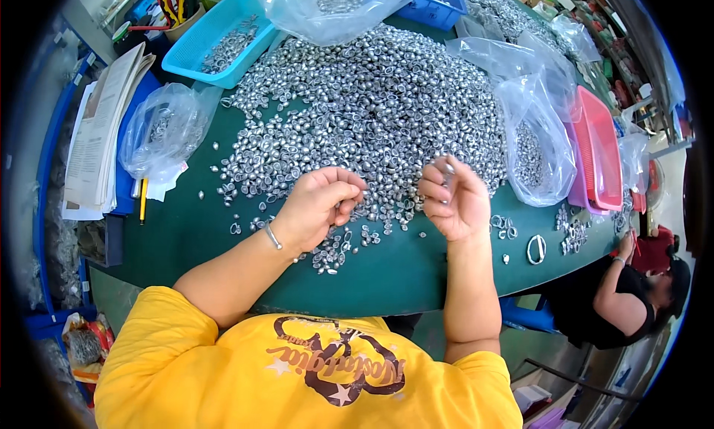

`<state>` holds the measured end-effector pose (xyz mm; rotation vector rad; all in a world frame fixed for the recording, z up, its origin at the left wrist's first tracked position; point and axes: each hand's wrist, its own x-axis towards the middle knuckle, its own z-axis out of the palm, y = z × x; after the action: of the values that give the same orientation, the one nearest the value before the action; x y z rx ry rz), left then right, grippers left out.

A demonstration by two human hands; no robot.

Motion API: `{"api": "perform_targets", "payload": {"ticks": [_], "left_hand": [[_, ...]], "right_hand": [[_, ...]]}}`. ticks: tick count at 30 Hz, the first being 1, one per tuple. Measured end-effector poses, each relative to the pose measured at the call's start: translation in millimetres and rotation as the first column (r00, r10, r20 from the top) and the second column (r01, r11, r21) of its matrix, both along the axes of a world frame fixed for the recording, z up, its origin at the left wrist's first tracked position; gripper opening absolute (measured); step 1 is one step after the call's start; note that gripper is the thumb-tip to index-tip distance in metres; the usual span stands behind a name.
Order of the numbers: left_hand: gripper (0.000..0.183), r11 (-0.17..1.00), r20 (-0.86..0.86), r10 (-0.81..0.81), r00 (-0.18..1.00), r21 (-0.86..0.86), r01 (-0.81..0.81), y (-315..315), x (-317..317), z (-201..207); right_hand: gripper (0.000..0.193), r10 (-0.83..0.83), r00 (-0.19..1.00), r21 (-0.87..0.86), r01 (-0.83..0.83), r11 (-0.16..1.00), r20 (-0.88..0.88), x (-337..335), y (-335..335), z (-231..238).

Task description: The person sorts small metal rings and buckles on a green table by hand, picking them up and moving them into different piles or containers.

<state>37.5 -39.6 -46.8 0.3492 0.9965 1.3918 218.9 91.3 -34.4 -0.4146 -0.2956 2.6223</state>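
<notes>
A wide heap of small silvery oval metal pieces (372, 109) covers the middle of the green table (387, 280). At the heap's near edge, my left hand (321, 204) is closed, its thumb pressed to curled fingers; whatever it may hold is hidden. My right hand (457, 198) is raised to the right of it, closed on a small silvery metal piece (448, 171) between thumb and fingertips. Beneath my left hand lies a small separate cluster of the same pieces (329, 256). The two hands are apart.
A turquoise basket (178, 64) and clear plastic bags (539, 180) with metal pieces flank the heap. Papers (97, 142) and a yellow pencil (143, 200) lie left. Pink baskets (606, 154) and a ring-shaped item (536, 249) are right. Another person (621, 299) sits at the right.
</notes>
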Motion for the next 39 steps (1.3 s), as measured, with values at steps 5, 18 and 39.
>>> {"api": "perform_targets", "payload": {"ticks": [5,18,39], "left_hand": [[0.012,0.996,-0.835,0.003,0.55,0.049,0.069,14,-10,8],[0.01,0.944,-0.985,0.124,-0.12,0.079,0.321,42,-1,-6],[0.008,0.965,-0.438,-0.256,0.862,-0.068,0.252,40,-9,20]], "right_hand": [[0.016,-0.273,0.793,0.659,-0.203,0.724,0.544,-8,-2,8],[0.012,-0.894,0.403,0.564,-0.792,-0.234,0.196,-37,-21,-14],[0.013,-0.189,0.852,0.585,-0.158,0.796,0.488,-17,-7,1]]}}
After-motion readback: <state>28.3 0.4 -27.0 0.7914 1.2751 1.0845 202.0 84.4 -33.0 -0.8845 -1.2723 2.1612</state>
